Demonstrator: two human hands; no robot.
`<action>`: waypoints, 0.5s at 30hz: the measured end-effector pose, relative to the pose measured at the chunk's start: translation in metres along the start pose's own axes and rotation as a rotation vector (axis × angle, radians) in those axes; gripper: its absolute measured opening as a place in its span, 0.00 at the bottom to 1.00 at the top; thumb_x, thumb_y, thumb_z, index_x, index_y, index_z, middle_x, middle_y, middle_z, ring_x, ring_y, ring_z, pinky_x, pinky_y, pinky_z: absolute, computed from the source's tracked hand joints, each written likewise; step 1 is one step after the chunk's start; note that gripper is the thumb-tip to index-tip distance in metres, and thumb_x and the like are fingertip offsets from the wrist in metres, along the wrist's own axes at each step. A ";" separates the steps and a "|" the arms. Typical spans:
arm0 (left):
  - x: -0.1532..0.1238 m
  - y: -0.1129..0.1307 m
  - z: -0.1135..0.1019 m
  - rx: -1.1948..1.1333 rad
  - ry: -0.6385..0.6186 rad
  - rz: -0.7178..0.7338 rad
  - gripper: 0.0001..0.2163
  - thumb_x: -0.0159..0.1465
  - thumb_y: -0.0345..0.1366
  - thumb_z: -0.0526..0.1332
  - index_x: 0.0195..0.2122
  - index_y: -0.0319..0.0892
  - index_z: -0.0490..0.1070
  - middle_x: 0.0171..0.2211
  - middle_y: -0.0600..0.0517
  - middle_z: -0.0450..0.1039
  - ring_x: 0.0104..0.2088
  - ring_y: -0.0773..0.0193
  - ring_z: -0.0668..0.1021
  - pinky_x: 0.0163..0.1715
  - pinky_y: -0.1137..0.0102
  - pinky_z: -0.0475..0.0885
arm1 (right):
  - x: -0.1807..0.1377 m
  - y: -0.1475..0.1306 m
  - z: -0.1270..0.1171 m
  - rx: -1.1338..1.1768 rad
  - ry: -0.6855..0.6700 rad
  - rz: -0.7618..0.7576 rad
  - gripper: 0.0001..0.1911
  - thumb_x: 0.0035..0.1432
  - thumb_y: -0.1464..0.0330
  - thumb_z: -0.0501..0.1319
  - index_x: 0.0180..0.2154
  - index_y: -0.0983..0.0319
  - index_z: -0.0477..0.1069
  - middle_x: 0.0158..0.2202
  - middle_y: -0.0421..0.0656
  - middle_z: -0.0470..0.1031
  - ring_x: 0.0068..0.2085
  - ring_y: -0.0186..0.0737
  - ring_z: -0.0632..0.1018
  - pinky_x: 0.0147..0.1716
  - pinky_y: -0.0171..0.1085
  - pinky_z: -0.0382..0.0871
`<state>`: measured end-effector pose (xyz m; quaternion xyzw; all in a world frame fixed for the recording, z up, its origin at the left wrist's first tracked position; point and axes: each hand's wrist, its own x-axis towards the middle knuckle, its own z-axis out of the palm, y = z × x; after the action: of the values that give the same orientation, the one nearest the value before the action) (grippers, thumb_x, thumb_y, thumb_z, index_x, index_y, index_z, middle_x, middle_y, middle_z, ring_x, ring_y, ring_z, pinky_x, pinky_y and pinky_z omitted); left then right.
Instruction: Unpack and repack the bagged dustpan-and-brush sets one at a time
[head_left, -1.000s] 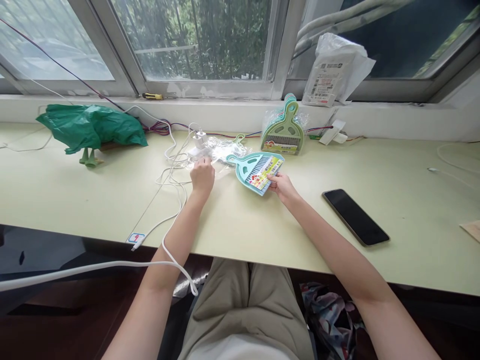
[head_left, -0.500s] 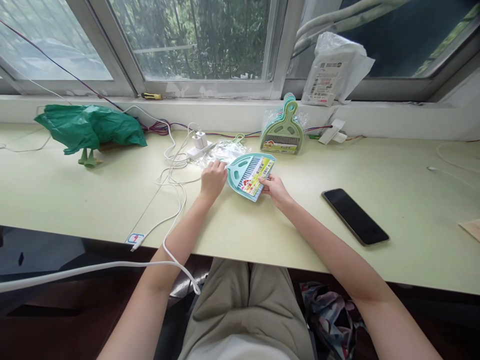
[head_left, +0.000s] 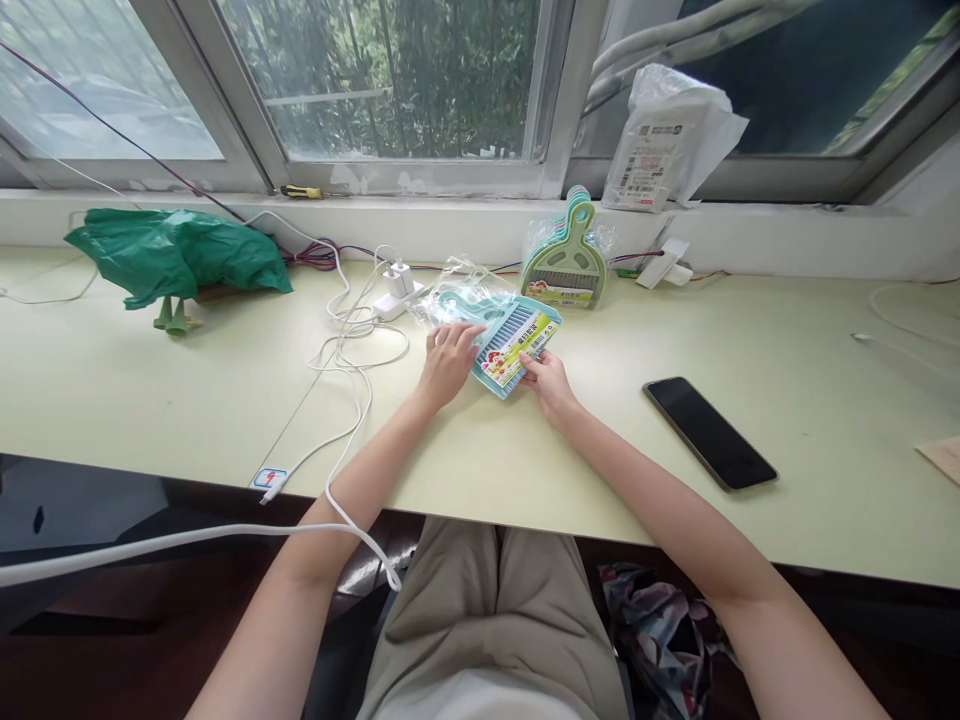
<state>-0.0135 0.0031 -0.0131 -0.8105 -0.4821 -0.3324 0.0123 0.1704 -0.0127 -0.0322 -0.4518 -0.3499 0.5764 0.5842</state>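
A green plastic bag [head_left: 176, 255] is draping over something, only small green legs showing. At mid-desk [head_left: 150, 400], the left hand [head_left: 448, 362] is lying half-curled over the left edge of the teal dustpan set [head_left: 512, 338]; whether it is gripping is unclear. The handle is blurring into a clear wrapper [head_left: 459, 285]. The right hand [head_left: 550, 383] is pinching the set's near corner, fingertips partly hidden. A phone [head_left: 709, 432] is lying well to the right.

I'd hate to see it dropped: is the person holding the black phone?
No, the phone lies on the table, apart from the left hand and right hand, which touch the dustpan.
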 end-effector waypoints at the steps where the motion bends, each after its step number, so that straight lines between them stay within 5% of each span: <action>1: -0.001 0.003 0.001 -0.039 0.084 -0.061 0.17 0.70 0.38 0.49 0.57 0.46 0.64 0.60 0.45 0.63 0.62 0.55 0.63 0.62 0.59 0.52 | 0.000 0.000 0.000 0.016 -0.006 -0.016 0.05 0.57 0.71 0.62 0.38 0.61 0.70 0.37 0.42 0.81 0.32 0.38 0.82 0.39 0.42 0.79; 5: -0.001 0.006 0.006 -0.297 0.524 -0.368 0.33 0.62 0.45 0.62 0.65 0.46 0.49 0.69 0.43 0.41 0.70 0.54 0.46 0.66 0.58 0.46 | 0.002 0.000 -0.002 0.072 -0.016 -0.081 0.11 0.52 0.65 0.67 0.37 0.61 0.70 0.38 0.41 0.81 0.35 0.39 0.82 0.41 0.42 0.79; 7: 0.003 0.001 0.008 -0.534 0.630 -0.502 0.40 0.58 0.47 0.66 0.66 0.49 0.44 0.70 0.44 0.39 0.70 0.55 0.45 0.67 0.59 0.48 | 0.002 0.000 -0.002 0.090 -0.020 -0.105 0.14 0.50 0.63 0.69 0.37 0.60 0.70 0.39 0.41 0.81 0.36 0.39 0.82 0.41 0.42 0.79; 9: 0.007 -0.006 0.009 -0.864 0.540 -0.604 0.38 0.58 0.48 0.65 0.65 0.49 0.47 0.68 0.45 0.47 0.69 0.55 0.51 0.65 0.60 0.54 | 0.002 0.000 -0.002 0.098 -0.033 -0.126 0.15 0.49 0.62 0.69 0.38 0.60 0.71 0.39 0.41 0.81 0.36 0.40 0.81 0.40 0.42 0.79; 12: 0.013 -0.013 0.011 -1.337 0.153 -0.614 0.28 0.59 0.49 0.62 0.58 0.45 0.60 0.58 0.45 0.66 0.60 0.55 0.69 0.57 0.61 0.66 | 0.001 -0.001 -0.001 0.096 -0.048 -0.139 0.17 0.48 0.61 0.70 0.38 0.60 0.71 0.40 0.42 0.81 0.38 0.41 0.82 0.41 0.43 0.78; 15: 0.014 -0.010 0.014 -1.512 -0.040 -0.568 0.24 0.57 0.45 0.64 0.53 0.42 0.67 0.47 0.47 0.76 0.49 0.57 0.77 0.51 0.63 0.71 | 0.001 -0.001 -0.001 0.093 -0.052 -0.124 0.18 0.47 0.60 0.71 0.38 0.61 0.71 0.40 0.42 0.81 0.37 0.41 0.82 0.42 0.44 0.78</action>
<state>-0.0101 0.0237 -0.0195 -0.4516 -0.3146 -0.5446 -0.6329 0.1713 -0.0120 -0.0320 -0.3866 -0.3652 0.5663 0.6297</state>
